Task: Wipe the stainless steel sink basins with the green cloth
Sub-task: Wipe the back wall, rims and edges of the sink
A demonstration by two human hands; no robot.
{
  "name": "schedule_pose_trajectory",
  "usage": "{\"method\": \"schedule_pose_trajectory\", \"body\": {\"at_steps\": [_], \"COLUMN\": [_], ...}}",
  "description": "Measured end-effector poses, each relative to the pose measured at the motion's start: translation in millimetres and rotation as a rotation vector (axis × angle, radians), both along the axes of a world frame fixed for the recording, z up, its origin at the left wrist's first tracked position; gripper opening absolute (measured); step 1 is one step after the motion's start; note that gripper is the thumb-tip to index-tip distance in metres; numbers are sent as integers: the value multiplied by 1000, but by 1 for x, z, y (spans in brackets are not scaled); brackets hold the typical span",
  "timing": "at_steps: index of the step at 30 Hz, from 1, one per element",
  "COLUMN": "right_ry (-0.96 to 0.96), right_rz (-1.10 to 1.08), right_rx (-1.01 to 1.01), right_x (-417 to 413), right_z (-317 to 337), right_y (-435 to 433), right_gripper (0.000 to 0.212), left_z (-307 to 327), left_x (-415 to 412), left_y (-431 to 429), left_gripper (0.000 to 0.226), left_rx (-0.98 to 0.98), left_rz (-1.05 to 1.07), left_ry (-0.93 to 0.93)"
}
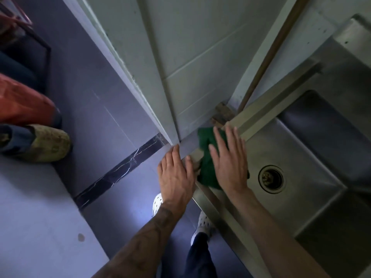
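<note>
A green cloth point(206, 157) lies over the left rim of the stainless steel sink point(267, 157). My right hand point(228, 159) presses flat on the cloth with fingers spread, covering most of it. My left hand point(176, 175) rests with fingers apart on the sink's outer corner edge, beside the cloth, holding nothing. The basin has a round drain point(271, 178) just right of my right hand. A second basin point(351, 63) lies beyond a steel divider at the upper right.
A pale door or wall panel point(180, 57) rises right behind the sink corner. A wooden stick point(271, 55) leans along the wall. Orange and grey bags point(30, 127) sit on the floor at left. My feet in white shoes point(202, 223) stand below the sink.
</note>
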State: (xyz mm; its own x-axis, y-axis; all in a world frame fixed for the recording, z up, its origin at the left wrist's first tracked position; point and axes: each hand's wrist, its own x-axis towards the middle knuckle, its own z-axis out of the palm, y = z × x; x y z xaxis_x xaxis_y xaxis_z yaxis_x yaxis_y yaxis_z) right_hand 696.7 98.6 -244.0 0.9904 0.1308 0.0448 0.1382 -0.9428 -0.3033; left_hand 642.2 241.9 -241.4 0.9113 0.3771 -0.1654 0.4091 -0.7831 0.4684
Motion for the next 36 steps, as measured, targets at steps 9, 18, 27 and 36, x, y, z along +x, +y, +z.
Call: {"method": "schedule_pose_trajectory", "body": {"at_steps": [9, 18, 27, 36], "right_ry": [-41, -82, -105, -92], "right_rz": [263, 93, -36, 207], "right_rx": [-126, -46, -78, -64], "right_x": [15, 46, 165, 166], "right_z": [-4, -1, 3, 6], "right_y": [-14, -9, -113, -125], "right_gripper": [57, 54, 55, 52], "left_z": [6, 5, 9, 18], "left_x": [7, 12, 23, 29], "left_y": [-27, -40, -50, -54], "left_gripper": [61, 55, 62, 56], "left_rx": [33, 109, 193, 201], "left_rz": [235, 217, 268, 279], "left_ry": [50, 44, 185, 240]}}
